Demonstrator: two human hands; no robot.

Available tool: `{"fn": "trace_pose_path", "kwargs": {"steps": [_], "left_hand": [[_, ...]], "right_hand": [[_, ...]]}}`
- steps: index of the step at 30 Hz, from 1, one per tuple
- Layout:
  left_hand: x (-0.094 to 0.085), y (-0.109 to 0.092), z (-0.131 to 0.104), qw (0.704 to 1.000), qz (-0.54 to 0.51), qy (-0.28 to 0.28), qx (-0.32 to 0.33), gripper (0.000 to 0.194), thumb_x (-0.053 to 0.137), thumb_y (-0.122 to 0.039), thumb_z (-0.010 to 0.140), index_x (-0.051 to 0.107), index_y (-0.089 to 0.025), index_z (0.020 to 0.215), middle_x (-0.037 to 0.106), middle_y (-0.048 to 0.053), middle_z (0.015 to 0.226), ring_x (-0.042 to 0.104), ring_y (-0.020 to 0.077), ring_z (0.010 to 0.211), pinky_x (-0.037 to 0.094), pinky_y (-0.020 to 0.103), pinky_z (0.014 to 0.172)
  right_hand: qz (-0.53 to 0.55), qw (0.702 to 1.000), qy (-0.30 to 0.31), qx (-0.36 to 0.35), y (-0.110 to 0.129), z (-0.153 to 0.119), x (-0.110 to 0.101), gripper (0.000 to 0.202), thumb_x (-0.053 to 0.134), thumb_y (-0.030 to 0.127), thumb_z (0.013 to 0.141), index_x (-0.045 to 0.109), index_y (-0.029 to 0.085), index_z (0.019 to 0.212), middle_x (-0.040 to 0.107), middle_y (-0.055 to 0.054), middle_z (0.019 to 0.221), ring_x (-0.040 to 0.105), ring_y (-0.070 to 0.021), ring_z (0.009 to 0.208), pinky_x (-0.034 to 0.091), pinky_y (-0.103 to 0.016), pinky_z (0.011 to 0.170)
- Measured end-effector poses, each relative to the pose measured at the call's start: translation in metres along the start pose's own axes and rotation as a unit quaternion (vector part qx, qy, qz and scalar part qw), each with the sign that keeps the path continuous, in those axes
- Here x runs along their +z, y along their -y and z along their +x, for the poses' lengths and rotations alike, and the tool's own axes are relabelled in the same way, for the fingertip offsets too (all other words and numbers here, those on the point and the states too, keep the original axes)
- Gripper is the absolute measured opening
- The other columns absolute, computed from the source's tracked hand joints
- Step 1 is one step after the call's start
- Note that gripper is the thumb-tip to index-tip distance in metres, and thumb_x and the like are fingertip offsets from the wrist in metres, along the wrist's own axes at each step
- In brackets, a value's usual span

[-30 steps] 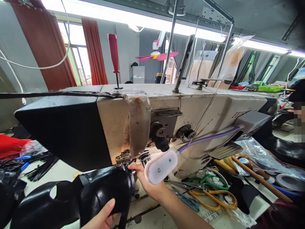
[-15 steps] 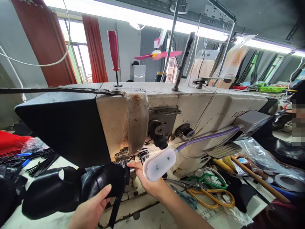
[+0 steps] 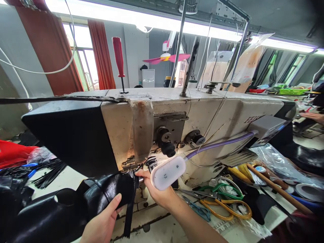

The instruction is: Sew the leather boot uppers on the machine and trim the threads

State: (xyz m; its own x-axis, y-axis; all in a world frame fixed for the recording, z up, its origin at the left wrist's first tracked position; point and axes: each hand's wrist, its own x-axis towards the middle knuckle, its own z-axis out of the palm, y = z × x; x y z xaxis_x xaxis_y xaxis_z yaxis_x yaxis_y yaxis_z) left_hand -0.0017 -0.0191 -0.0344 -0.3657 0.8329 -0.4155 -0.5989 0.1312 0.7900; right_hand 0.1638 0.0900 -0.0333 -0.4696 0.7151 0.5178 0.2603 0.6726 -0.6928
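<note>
A glossy black leather piece (image 3: 97, 192) runs under the needle area of a cream sewing machine (image 3: 217, 114). My left hand (image 3: 105, 216) grips its near edge, thumb on top and the other fingers beneath. Close to the presser foot, my right hand (image 3: 159, 194) has thumb and fingertips closed at the leather's right edge. A white oval lamp (image 3: 168, 172) on a purple flexible neck covers part of this hand. From the seam area a narrow black strip (image 3: 129, 216) hangs down. The needle tip cannot be made out.
Right of the machine's base lie yellow-handled scissors (image 3: 227, 209), green-handled scissors (image 3: 227, 191), a wooden stick (image 3: 278, 189) and tape rolls. A red-handled screwdriver (image 3: 117, 57) stands on the machine head. Black strips (image 3: 50, 172) lie at left. Another person's hand (image 3: 314, 117) shows far right.
The leather's loose left part has swung left and downward. My left hand has shifted slightly right, still gripping the leather. My right hand stays by the presser foot. The view has moved a little.
</note>
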Motion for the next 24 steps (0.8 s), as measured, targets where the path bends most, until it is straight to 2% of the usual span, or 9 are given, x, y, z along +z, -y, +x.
{"fn": "trace_pose_path", "kwargs": {"steps": [3, 6, 9, 13, 17, 24], "left_hand": [[0.005, 0.0, -0.001, 1.0, -0.024, -0.002, 0.016, 0.038, 0.083, -0.014, 0.056, 0.078, -0.024, 0.092, 0.077, 0.006, 0.109, 0.053, 0.035, 0.131, 0.036, 0.047, 0.115], [0.016, -0.002, -0.004, 0.998, -0.05, 0.007, 0.037, 0.046, 0.085, -0.009, 0.05, 0.078, -0.022, 0.094, 0.075, 0.005, 0.115, 0.054, 0.0344, 0.13, 0.045, 0.041, 0.11], [0.024, -0.005, -0.007, 0.997, -0.07, 0.0, 0.034, 0.049, 0.086, -0.009, 0.05, 0.078, -0.02, 0.098, 0.075, 0.006, 0.114, 0.055, 0.0345, 0.128, 0.053, 0.038, 0.104], [0.027, -0.002, -0.006, 0.994, -0.103, -0.004, 0.048, 0.046, 0.085, -0.011, 0.06, 0.075, -0.015, 0.105, 0.075, 0.009, 0.115, 0.062, 0.0338, 0.121, 0.058, 0.039, 0.097], [0.029, 0.006, -0.005, 0.992, -0.099, -0.01, 0.083, 0.031, 0.072, -0.009, 0.079, 0.074, -0.014, 0.109, 0.075, 0.01, 0.112, 0.067, 0.0288, 0.114, 0.057, 0.038, 0.098], [0.043, 0.004, -0.005, 0.991, -0.119, -0.042, 0.041, 0.024, 0.056, -0.006, 0.091, 0.077, -0.017, 0.095, 0.078, 0.004, 0.106, 0.064, 0.0236, 0.119, 0.049, 0.038, 0.109]], "right_hand": [[0.0, 1.0, -0.005, 0.002, 0.001, 0.0, 0.0, 0.032, 0.043, 0.024, 0.085, 0.073, 0.02, 0.095, 0.075, -0.007, 0.103, 0.067, -0.0228, 0.101, 0.048, -0.035, 0.101], [0.002, 1.0, -0.01, -0.001, 0.004, 0.002, -0.002, 0.033, 0.043, 0.026, 0.086, 0.073, 0.02, 0.1, 0.074, -0.007, 0.105, 0.067, -0.0234, 0.103, 0.048, -0.036, 0.102], [0.006, 1.0, -0.013, -0.004, 0.006, 0.002, -0.002, 0.033, 0.043, 0.029, 0.088, 0.073, 0.021, 0.101, 0.073, -0.007, 0.107, 0.066, -0.0236, 0.105, 0.048, -0.037, 0.102], [0.011, 1.0, -0.017, -0.004, 0.002, 0.002, 0.001, 0.033, 0.043, 0.03, 0.089, 0.072, 0.02, 0.099, 0.073, -0.008, 0.104, 0.067, -0.0244, 0.102, 0.049, -0.038, 0.1], [0.014, 1.0, -0.018, -0.007, -0.001, 0.002, 0.002, 0.033, 0.044, 0.032, 0.088, 0.073, 0.019, 0.099, 0.073, -0.009, 0.106, 0.066, -0.0257, 0.105, 0.049, -0.039, 0.101], [0.013, 1.0, -0.007, -0.004, 0.001, 0.002, 0.0, 0.036, 0.042, 0.031, 0.089, 0.073, 0.02, 0.103, 0.073, -0.008, 0.11, 0.065, -0.0249, 0.111, 0.046, -0.039, 0.105]]}}
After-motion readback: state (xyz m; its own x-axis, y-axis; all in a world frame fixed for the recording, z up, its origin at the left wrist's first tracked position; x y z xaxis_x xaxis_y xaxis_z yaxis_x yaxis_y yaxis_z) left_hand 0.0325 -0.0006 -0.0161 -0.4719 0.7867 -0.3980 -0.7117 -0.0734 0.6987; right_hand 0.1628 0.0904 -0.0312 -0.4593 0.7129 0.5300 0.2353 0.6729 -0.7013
